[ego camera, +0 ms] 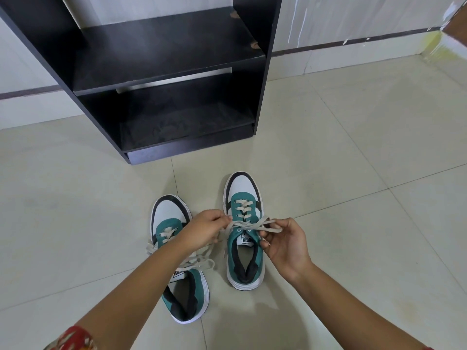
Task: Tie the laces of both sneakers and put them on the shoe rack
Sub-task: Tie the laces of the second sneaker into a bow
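Two green, white and black sneakers stand on the tiled floor, toes pointing at the rack. The right sneaker [244,253] has its cream laces [249,224] pulled out to both sides above the tongue. My left hand [202,229] pinches one lace end on the left, and my right hand [285,245] pinches a loop of lace on the right. The left sneaker [168,218] lies partly under my left forearm, its laces [202,261] loose across its middle. The black shoe rack [161,79] stands beyond them with two bare shelves.
Pale floor tiles [353,173] stretch to the right and left of the sneakers. A white wall with a dark skirting strip [353,42] runs behind the rack. The rack's lower shelf [182,125] looks dusty.
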